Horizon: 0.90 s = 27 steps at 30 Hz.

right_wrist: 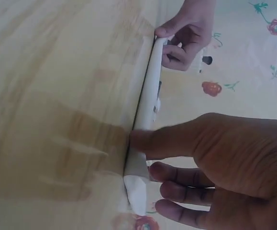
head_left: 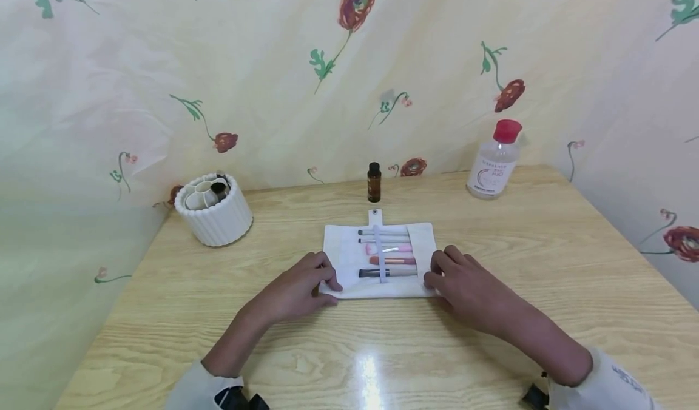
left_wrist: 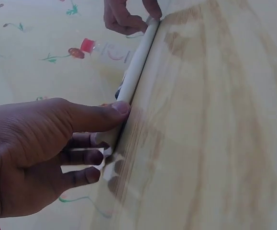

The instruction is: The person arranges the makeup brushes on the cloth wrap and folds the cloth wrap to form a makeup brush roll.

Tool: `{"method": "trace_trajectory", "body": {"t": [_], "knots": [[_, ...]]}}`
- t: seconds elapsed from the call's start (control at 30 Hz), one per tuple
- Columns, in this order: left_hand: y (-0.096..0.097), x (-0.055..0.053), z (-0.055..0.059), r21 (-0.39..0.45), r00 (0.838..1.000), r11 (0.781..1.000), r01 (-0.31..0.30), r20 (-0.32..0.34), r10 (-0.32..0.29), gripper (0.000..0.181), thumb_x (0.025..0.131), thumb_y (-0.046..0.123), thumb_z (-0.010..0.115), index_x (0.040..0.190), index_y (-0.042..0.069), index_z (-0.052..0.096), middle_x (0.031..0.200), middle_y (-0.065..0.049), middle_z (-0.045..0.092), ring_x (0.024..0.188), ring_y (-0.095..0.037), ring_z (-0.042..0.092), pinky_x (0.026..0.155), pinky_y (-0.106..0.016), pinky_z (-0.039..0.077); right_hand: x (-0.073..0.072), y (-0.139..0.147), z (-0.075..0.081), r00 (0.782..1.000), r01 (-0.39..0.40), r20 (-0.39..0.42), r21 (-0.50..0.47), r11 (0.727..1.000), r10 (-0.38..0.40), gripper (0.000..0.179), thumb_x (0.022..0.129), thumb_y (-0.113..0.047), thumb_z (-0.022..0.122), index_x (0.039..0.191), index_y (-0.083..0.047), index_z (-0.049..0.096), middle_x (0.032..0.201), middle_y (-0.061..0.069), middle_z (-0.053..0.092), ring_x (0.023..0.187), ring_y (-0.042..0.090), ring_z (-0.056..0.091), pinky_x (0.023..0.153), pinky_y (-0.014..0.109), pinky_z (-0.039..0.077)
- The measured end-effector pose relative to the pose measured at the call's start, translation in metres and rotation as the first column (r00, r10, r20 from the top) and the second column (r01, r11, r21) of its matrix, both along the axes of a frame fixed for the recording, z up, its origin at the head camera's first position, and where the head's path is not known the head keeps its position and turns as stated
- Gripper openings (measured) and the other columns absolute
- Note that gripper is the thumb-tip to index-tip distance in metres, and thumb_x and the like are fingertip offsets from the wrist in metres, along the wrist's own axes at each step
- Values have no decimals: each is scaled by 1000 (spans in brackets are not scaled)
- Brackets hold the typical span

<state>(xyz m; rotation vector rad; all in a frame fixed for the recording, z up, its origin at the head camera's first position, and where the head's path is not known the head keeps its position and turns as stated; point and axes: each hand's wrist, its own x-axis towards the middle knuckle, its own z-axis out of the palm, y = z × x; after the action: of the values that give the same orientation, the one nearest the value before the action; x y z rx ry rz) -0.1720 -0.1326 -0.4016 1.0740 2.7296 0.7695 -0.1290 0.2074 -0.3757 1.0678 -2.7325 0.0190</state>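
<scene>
Pinching white brush roll [head_left: 344,252], long axis crosswise, tab [head_left: 375,218] toward brown bottle [head_left: 374,185]

Two hands are counted, one left hand [head_left: 306,282] and one right hand [head_left: 471,289], with two pale sleeves [head_left: 601,379]. One wooden tabletop [head_left: 185,319] is shown. One white brush case [head_left: 341,246] is included, in which five brushes [head_left: 403,261], one band [head_left: 382,266] and one snap tab [head_left: 375,218] are seen. Two bottles are figured: one brown bottle [head_left: 374,187] and one clear bottle [head_left: 494,168]. One ribbed white holder [head_left: 221,223] is present; at least one dark brush head [head_left: 218,188] is made out inside, the full number being indistinct.
</scene>
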Motion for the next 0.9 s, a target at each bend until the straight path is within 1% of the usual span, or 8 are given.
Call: {"method": "trace_trajectory", "body": {"t": [0.07,0.17,0.33,0.43,0.57,0.7,0.8,0.9], "knots": [[0,-1,0,9,1000,1000,17,0,-17,10,89,23,79,92,21,70,95,12,52,85,-9,47,73,-24,45,0,-1,-1,1000,0,28,-2,1000,0,26,79,-10,85,97,-11,67,97,3,57,89,20,48,74,38,47],[1,-2,1,22,1000,1000,18,5,-19,3,92,19,75,94,18,72,91,12,54,85,-10,49,74,-26,44,-1,-2,-3,998,0,60,-23,1000,2,29,79,-5,84,101,-8,65,96,4,61,86,19,53,75,37,50],[2,-2,2,44,998,998,-46,43,44,6,97,13,67,101,16,71,90,12,58,84,-9,52,75,-29,46,-4,-1,-5,998,-10,65,-107,994,17,37,80,7,74,110,-8,58,93,4,66,83,19,59,73,36,53],[3,-4,-1,98,993,992,-83,86,75,11,99,9,64,107,16,66,89,9,60,80,-9,55,73,-29,48,-8,1,-7,997,-7,76,-159,987,19,41,82,10,68,116,-9,55,93,4,64,81,17,58,72,34,54],[4,-5,-6,155,992,982,-109,79,98,18,98,5,64,109,19,61,92,7,57,82,-8,56,73,-28,49,-13,3,-10,994,40,104,-190,981,-20,34,86,9,69,110,-11,55,94,1,57,76,12,54,67,29,52],[4,-5,-7,156,994,982,-111,23,108,14,97,8,66,101,21,64,95,8,51,85,-6,53,73,-27,49,-15,4,-9,997,59,55,-153,986,-51,24,87,6,71,100,-11,59,90,2,54,73,13,52,63,28,51],[3,-4,-6,130,994,985,-111,18,110,8,95,18,72,98,22,66,98,8,51,87,-7,49,73,-25,47,-15,3,-8,999,34,-5,-109,993,-35,20,86,4,72,97,-10,63,92,4,58,80,17,54,69,32,52],[3,-3,-5,106,994,989,-105,31,102,14,90,23,77,99,21,67,103,8,50,90,-9,46,73,-25,47,-12,3,-8,1000,16,-4,-80,997,-16,23,84,4,75,101,-9,65,98,6,60,88,21,55,74,34,52]]}}
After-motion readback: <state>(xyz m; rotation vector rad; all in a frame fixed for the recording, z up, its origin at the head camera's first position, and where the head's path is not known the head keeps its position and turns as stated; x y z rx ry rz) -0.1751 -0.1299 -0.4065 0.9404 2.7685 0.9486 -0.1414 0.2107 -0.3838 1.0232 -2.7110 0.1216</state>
